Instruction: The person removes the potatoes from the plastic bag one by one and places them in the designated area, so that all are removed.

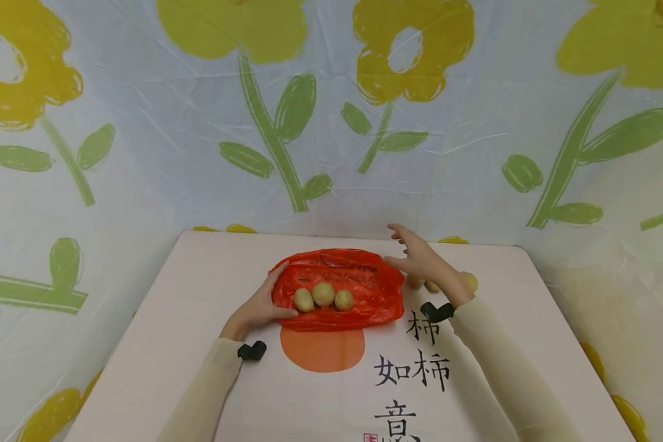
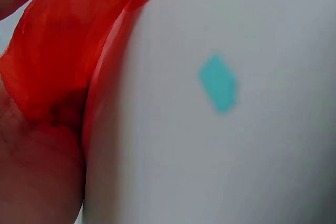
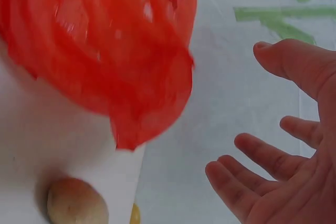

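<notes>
The left hand (image 1: 262, 306) holds the near end of the red bag (image 1: 337, 270) between thumb and fingers; just right of that grip three potatoes (image 1: 323, 295) lie on the red plastic, and beside the bag's far end the empty right hand (image 1: 420, 256) spreads its fingers wide, loose potatoes (image 1: 469, 281) partly hidden behind its wrist

Potatoes (image 1: 470, 281) partly hidden behind right wrist (image 1: 457, 291), turquoise patch (image 2: 218, 83) blurred
</notes>
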`<act>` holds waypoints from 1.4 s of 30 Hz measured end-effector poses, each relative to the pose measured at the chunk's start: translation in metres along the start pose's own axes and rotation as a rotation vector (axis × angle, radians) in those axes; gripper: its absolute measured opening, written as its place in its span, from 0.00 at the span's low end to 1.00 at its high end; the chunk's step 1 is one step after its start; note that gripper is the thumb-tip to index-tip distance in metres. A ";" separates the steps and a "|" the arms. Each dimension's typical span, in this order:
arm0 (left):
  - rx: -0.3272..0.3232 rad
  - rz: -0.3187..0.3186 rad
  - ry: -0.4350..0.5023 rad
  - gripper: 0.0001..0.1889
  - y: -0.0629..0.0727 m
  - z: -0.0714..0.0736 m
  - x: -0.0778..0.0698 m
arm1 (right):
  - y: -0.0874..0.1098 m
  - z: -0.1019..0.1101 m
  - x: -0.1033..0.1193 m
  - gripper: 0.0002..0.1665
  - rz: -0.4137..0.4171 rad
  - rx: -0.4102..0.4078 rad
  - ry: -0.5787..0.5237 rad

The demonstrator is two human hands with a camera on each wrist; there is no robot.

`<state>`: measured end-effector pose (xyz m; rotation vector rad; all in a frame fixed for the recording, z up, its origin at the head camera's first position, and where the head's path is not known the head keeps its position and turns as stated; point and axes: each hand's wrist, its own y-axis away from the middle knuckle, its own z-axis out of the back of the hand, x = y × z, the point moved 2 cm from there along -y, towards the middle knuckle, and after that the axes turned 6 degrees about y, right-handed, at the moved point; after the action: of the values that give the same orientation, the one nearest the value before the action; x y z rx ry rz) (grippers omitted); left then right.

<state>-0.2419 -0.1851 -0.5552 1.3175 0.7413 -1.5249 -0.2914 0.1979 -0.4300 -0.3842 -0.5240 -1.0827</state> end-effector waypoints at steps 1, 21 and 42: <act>0.002 0.000 -0.002 0.62 0.000 0.000 0.000 | -0.002 -0.003 0.003 0.49 0.001 0.010 -0.010; 0.014 -0.012 0.012 0.63 0.007 -0.003 0.006 | -0.012 -0.062 0.027 0.48 0.142 0.199 0.052; -0.018 -0.070 0.027 0.63 -0.001 0.003 0.004 | -0.002 -0.085 0.036 0.41 0.162 0.363 0.026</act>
<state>-0.2442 -0.1883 -0.5589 1.3132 0.8248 -1.5544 -0.2617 0.1248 -0.4784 -0.0912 -0.6414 -0.8152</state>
